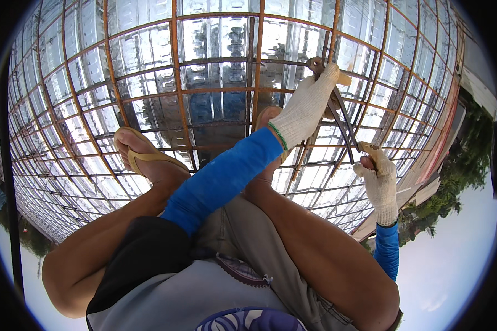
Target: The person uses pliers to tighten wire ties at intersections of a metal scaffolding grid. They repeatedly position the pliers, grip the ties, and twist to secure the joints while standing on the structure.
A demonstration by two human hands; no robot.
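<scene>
My left hand [306, 107], in a white knit glove with a worn tan fingertip, is closed around dark metal pincers over the steel grid. The rusty head of the pincers [316, 65] shows beyond my knuckles. Its two long handles [343, 124] slant out below the hand, slightly spread. My right hand [380, 185], gloved the same way, hovers by the handle ends with its fingers bent but apart. I see nothing in its grasp. Between the hands lie crossing rusty reinforcing bars [258, 71]; the left hand hides part of them.
Under the bars lies shiny ribbed metal sheeting [215, 38]. My feet in tan flip-flops [149, 157] rest on the grid. A dark upright pole [8, 165] stands at the far left. Trees [464, 165] and a reddish edge [439, 146] border the right side.
</scene>
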